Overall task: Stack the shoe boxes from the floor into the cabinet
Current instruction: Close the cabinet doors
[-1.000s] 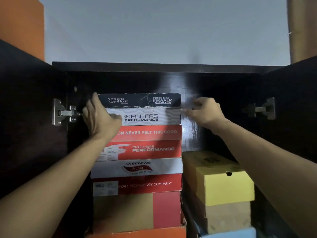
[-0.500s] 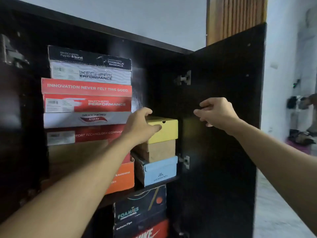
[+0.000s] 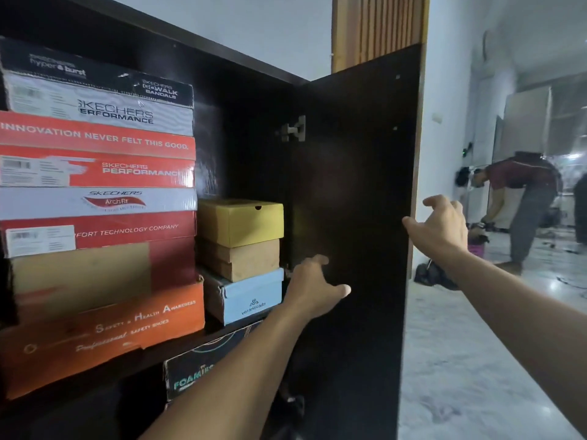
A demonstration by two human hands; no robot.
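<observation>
A tall stack of shoe boxes fills the left of the dark cabinet's upper shelf, with a black and white box on top. Beside it stand a yellow box, a brown box and a light blue box. A black box sits on the shelf below. My left hand hovers empty, fingers relaxed, in front of the open right door. My right hand is at the door's outer edge with loosely spread fingers and holds nothing.
The right door stands open toward me, its hinge visible. A wooden slatted panel rises behind it. On the right lies pale marble floor, a dark bag and a bending person in the distance.
Both hands have left the top box. My view has swung right. The left hand has dropped past the small boxes to the door, and the right hand has moved to the door's edge.
</observation>
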